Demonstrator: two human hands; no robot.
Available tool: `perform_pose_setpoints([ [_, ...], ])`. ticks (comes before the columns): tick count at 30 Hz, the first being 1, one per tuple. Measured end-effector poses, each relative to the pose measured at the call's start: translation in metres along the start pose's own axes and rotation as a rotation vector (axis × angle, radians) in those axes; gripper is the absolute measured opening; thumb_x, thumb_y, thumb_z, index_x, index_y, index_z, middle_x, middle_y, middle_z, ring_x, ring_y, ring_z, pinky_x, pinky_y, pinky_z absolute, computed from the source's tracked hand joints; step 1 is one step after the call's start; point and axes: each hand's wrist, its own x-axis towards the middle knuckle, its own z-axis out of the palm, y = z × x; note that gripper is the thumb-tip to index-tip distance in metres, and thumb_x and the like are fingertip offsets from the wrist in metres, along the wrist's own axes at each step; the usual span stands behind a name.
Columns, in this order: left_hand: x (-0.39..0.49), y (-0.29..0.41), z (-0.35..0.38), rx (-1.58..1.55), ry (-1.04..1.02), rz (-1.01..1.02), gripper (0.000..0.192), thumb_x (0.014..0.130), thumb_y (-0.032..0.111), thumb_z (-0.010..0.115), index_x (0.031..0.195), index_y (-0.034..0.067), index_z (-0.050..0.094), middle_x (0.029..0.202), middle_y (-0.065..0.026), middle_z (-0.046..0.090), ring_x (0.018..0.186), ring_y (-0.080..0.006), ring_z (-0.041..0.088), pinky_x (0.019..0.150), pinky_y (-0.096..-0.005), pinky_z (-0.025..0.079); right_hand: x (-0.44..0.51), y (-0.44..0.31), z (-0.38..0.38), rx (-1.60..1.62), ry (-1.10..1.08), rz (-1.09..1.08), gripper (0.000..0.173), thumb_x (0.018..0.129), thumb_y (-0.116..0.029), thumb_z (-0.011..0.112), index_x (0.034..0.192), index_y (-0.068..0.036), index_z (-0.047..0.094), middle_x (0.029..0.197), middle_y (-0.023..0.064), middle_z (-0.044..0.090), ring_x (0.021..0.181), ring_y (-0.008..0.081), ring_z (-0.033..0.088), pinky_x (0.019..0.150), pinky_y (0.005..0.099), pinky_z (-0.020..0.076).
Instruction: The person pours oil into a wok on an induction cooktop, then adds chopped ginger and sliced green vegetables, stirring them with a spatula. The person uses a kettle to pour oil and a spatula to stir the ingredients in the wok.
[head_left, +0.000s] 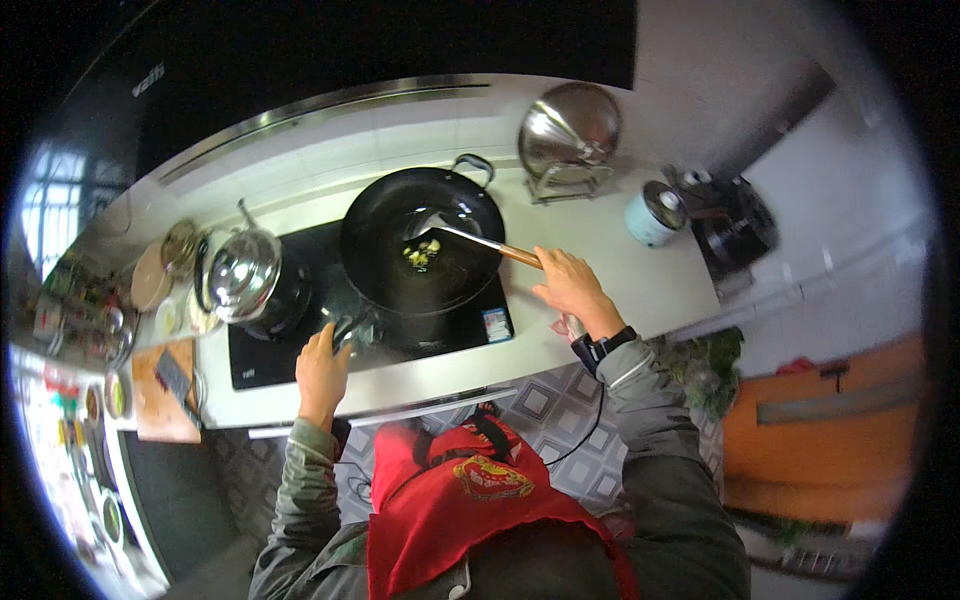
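Note:
A black wok (390, 277) stands on the black glass cooktop (277, 367). Small pale yellow pieces (422, 255), wet-looking, lie in its middle. My right hand (568, 283) is closed round the wooden handle of a metal wok spatula (480, 240), whose blade rests in the wok just above the pieces. At the wok's lower left, my left hand (322, 369) is at the black wok handle (343, 330), with fingers and thumb around its end. A small part of that handle is hidden by the fingers.
Left on the cooktop is a pot with a shiny metal lid (244, 275). A cutting board (154, 409) bears a cleaver (176, 379). Behind the counter's right part, a large lid (570, 131) leans in a wire rack. A light-blue canister (654, 216) and a dark appliance (731, 232) stand farther right.

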Motion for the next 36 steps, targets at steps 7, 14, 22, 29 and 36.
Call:
perform_pose_setpoints([
  [7,0.004,0.013,0.010,0.058,0.075,-0.106,0.037,0.091,0.023,0.070,0.124,0.006,0.067,0.105,-0.0163,0.070,0.097,-0.0383,0.067,0.083,-0.0479,0.052,0.021,0.020,0.033,0.122,0.089,-0.248,0.054,0.091,-0.015,0.063,0.143,-0.007,0.052,0.103,0.0206,0.067,0.090,0.0405,0.068,0.077,0.0498,0.0554],
  [14,0.004,0.011,0.015,0.048,0.115,-0.122,0.033,0.090,0.021,0.069,0.121,0.007,0.069,0.101,-0.0159,0.071,0.093,-0.0383,0.067,0.081,-0.0482,0.051,-0.029,0.020,-0.021,0.098,0.157,-0.215,0.049,0.092,-0.018,0.059,0.140,-0.019,0.060,0.088,0.0182,0.066,0.076,0.0407,0.067,0.070,0.0505,0.0536],
  [22,0.004,0.009,0.015,0.055,0.098,-0.115,0.034,0.089,0.021,0.072,0.121,0.011,0.068,0.094,-0.0129,0.069,0.090,-0.0353,0.067,0.078,-0.0484,0.049,-0.074,-0.003,-0.049,-0.051,0.083,-0.199,0.049,0.091,-0.022,0.064,0.140,-0.020,0.061,0.085,0.0161,0.065,0.071,0.0363,0.067,0.064,0.0500,0.0529],
  [29,0.002,0.006,0.014,0.042,0.095,-0.098,0.034,0.090,0.022,0.071,0.121,0.009,0.069,0.098,-0.0133,0.070,0.090,-0.0351,0.067,0.077,-0.0476,0.050,-0.028,-0.046,0.017,0.075,0.279,-0.172,0.047,0.091,-0.019,0.064,0.139,-0.019,0.062,0.080,0.0167,0.065,0.069,0.0378,0.066,0.062,0.0511,0.0527],
  [36,0.002,0.004,0.013,0.005,0.037,-0.123,0.037,0.090,0.020,0.069,0.126,0.011,0.065,0.104,-0.0139,0.070,0.096,-0.0354,0.067,0.083,-0.0473,0.049,0.003,-0.067,0.046,0.098,0.349,-0.173,0.047,0.093,-0.018,0.064,0.140,-0.018,0.062,0.081,0.0175,0.064,0.069,0.0397,0.066,0.061,0.0524,0.0524],
])
